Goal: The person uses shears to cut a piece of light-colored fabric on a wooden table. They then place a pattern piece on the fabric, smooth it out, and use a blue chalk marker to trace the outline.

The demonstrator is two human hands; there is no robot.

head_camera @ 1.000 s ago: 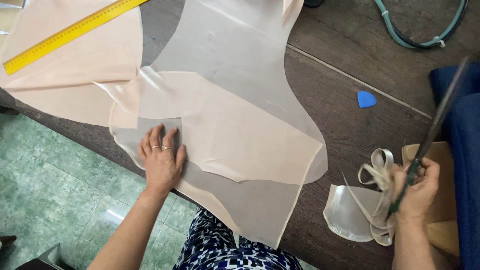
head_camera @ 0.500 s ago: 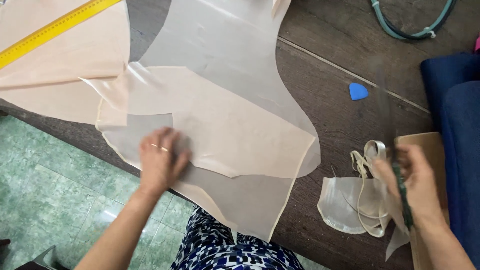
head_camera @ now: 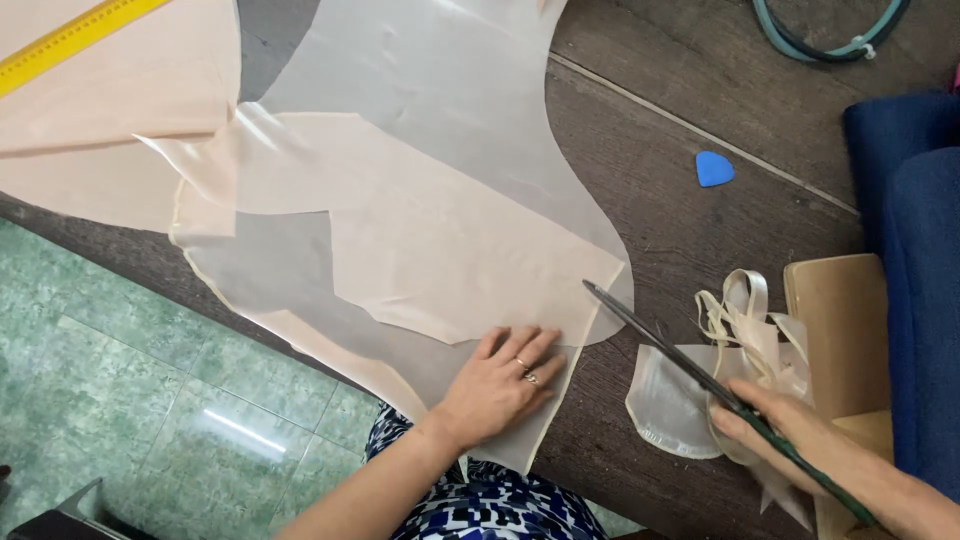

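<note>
Left hand then: a second ago my left hand (head_camera: 498,385) lay flat on the lower left lobe of the sheer fabric (head_camera: 440,110), near the bench edge.
Left hand now: it has slid right along that edge and presses flat, fingers spread, on the lower right corner, where the peach fabric piece (head_camera: 450,240) overlies the sheer one. Its grip holds nothing; the palm only pins the cloth.
Right hand then: my right hand (head_camera: 790,430) held the scissors (head_camera: 690,365) pointing up and away, over by the blue cushion (head_camera: 915,250).
Right hand now: the grip is closed around the scissors' dark handles, and the blades point up-left with the tip just at the right edge of the peach fabric piece. I cannot tell whether the blades are parted.
Fabric: both layers lie on the dark wooden bench (head_camera: 730,90); the lower hem hangs slightly over its edge, above the green tiled floor (head_camera: 130,400).
Scraps: a curved sheer offcut (head_camera: 665,405) and a tangle of cream strips (head_camera: 745,320) lie under and beside my right hand, against a tan board (head_camera: 835,310).
Other things: yellow ruler (head_camera: 70,40) at top left on peach cloth, blue chalk piece (head_camera: 713,168) alone on the bench, teal cord (head_camera: 830,30) at top right.
Containers: no box or tray in view.
</note>
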